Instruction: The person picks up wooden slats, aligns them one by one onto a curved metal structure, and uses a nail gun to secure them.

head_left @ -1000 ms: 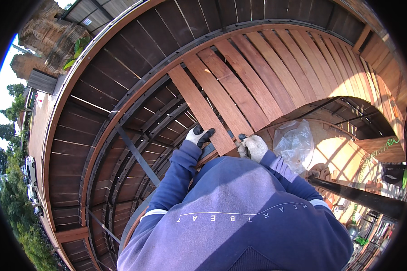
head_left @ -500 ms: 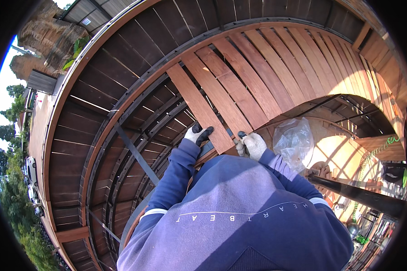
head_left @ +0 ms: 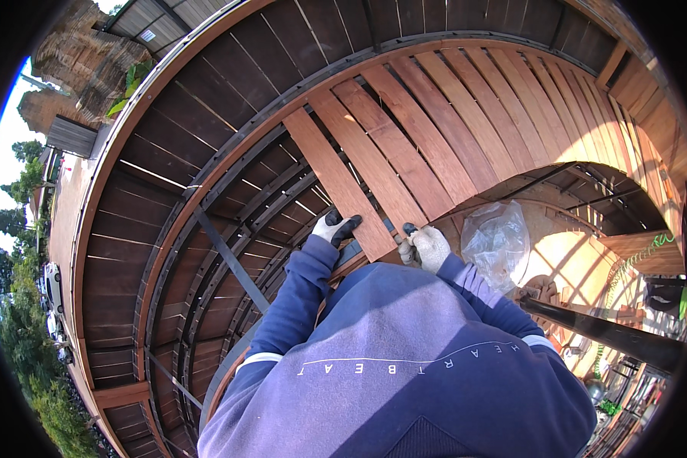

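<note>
"Two gloved hands, one board. State the left."

"My left hand (head_left: pixel 337 228), in a white glove with black fingertips, is at the left long edge of the flat reddish-brown wooden end board (head_left: pixel 339 184), towards its near end. The fingertips lie over the upper face. I judge this a steadying contact: a sideways shift would be felt at once. Whether it is also grasped from below I cannot tell; the underside is hidden."

"The right?"

"My right hand (head_left: pixel 429 249), in a whitish glove, is at the near end of the neighbouring reddish-brown wooden plank (head_left: pixel 368 159). Its fingers are curled, one dark tip at the plank's end. Whether they enclose anything small I cannot tell."

"Location of the end board?"

"Leftmost of the row of spaced reddish-brown wooden slats (head_left: pixel 469 114), running from the outer curve to just ahead of my chest. A narrow gap parts it from the plank. The hands sit either side of its near end, presumably to keep edge and gap both within reach."

"Surroundings?"

"A crumpled clear plastic bag (head_left: pixel 496 238) lies right of my right hand, apart from the boards I touch. To the left, dark curved rails (head_left: pixel 271 210) sweep away, with a straight dark-grey bar (head_left: pixel 233 261) crossing them, I take it as bracing."
</note>
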`<state>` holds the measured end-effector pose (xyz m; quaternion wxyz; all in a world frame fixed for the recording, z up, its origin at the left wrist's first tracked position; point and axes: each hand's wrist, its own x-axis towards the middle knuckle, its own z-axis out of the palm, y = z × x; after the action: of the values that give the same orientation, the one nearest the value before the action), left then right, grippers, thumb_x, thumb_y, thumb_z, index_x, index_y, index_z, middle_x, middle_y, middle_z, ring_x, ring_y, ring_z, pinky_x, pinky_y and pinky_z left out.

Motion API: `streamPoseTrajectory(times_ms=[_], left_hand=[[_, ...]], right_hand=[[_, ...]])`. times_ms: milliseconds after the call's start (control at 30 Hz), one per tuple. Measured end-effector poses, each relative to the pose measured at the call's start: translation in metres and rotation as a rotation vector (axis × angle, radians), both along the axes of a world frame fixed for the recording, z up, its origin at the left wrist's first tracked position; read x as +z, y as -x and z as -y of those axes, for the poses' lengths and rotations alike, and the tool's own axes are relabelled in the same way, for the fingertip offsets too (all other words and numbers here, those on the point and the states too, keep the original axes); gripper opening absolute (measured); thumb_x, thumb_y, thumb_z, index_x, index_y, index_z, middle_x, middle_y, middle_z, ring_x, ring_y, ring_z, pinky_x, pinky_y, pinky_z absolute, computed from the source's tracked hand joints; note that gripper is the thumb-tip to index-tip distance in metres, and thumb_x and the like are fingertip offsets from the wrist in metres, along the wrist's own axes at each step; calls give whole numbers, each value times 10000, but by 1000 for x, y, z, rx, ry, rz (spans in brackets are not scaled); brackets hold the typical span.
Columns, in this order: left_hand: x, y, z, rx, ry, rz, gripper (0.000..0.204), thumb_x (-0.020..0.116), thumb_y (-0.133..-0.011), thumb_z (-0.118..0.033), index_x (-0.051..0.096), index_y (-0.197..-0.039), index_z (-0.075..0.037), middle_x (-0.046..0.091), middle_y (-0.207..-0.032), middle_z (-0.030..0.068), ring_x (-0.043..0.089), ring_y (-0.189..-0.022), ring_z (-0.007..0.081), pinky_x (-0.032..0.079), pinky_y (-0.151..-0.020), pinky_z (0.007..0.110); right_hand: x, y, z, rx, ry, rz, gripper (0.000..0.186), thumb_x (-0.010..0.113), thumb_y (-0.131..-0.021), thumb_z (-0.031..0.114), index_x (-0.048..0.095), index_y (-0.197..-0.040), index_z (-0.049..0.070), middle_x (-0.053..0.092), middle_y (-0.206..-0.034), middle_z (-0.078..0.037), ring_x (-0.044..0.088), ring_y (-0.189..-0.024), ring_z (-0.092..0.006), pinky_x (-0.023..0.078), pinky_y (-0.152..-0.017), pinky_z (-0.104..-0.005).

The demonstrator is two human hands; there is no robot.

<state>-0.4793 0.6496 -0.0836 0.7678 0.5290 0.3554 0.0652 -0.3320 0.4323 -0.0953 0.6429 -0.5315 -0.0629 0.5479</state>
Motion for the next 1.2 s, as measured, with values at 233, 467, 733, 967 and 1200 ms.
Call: streamPoseTrajectory(times_ms=[233, 467, 733, 967, 1200], left_hand=[[-1, 0, 0, -4, -12, 39, 439, 733, -842, -110, 564, -1232, -1, 657, -1149, 97, 628, -1042, 198, 502, -933, 318], [-3, 0, 0, -7, -9, 66, 448, 740, -831, -103, 567, -1230, 5, 660, -1144, 101, 632, -1036, 194, 505, -925, 318], [-6, -6, 1, -11, -32, 52, 421, 741, -835, -142, 598, -1203, 4, 666, -1128, 101, 630, -1025, 188, 500, -911, 307], [-8, -12, 0, 7, -31, 39, 426, 731, -844, -149, 586, -1213, 6, 666, -1130, 102, 640, -1008, 191, 512, -902, 313], [-7, -12, -1, -7, -45, 28, 435, 729, -847, -152, 579, -1220, 11, 667, -1131, 101, 636, -1015, 182, 507, -912, 311]], right_hand=[[-7, -2, 4, 90, 2, 71, 221, 506, -919, 169, 589, -902, -35, 646, -768, -138, 625, -642, -199, 527, -608, -324], [-2, -5, 5, 400, -165, 190, 351, 542, -803, 115, 648, -1091, -55, 693, -904, -106, 641, -809, -156, 502, -735, -267], [-2, -10, 7, 463, -111, 269, 339, 503, -824, 105, 650, -1092, -40, 693, -914, -97, 633, -798, -142, 501, -754, -272], [-11, -7, 7, 398, -138, 193, 271, 476, -878, 75, 657, -1043, -40, 704, -890, -104, 651, -803, -152, 509, -765, -268], [-6, -8, 7, 434, -125, 253, 289, 485, -878, 110, 650, -1060, -42, 704, -905, -112, 652, -811, -156, 507, -771, -270]])
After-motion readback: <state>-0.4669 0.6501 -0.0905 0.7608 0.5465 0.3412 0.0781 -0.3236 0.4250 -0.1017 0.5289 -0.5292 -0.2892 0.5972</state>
